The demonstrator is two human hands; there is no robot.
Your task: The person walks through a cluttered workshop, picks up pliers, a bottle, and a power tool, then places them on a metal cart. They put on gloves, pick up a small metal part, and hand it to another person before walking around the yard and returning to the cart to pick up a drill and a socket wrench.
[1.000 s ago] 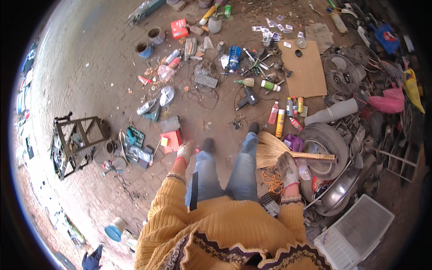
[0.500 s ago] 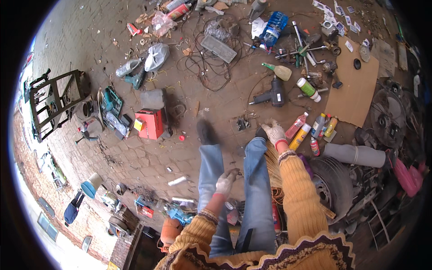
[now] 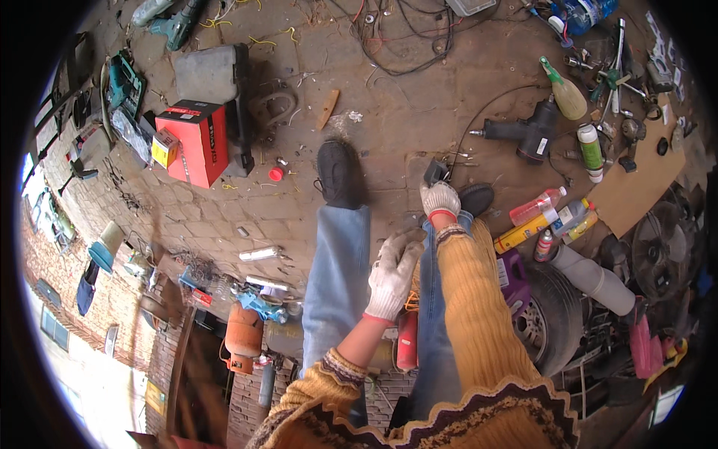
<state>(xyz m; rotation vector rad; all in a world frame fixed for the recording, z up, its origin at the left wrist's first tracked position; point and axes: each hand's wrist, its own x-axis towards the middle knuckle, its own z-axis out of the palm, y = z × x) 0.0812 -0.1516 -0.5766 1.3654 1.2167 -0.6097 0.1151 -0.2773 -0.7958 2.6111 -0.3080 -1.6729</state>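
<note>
My right hand (image 3: 440, 200), in a white knit glove with a red cuff, reaches down beside my right shoe. Its fingertips close on a small dark block-shaped part (image 3: 436, 171) at ground level; the grip is partly hidden. A few thin metal pieces lie just beyond that part. My left hand (image 3: 393, 275), gloved the same way and soiled at the fingers, hangs between my knees. Its fingers are loosely stretched, with nothing visible in them. Beyond the right hand lies a black impact wrench (image 3: 535, 131) on the paving.
A red box (image 3: 198, 146) stands left, beside a grey case (image 3: 213, 75). To the right are several bottles, a green-topped spray bottle (image 3: 565, 90), a tyre (image 3: 550, 322) and cardboard (image 3: 643, 179). Cables (image 3: 419, 67) trail across the far paving. An orange gas cylinder (image 3: 243, 333) appears lower left.
The view has shifted closer to the ground. My right hand has moved from beside my right shoe to the small dark part. My left hand has come forward, its fingers straighter.
</note>
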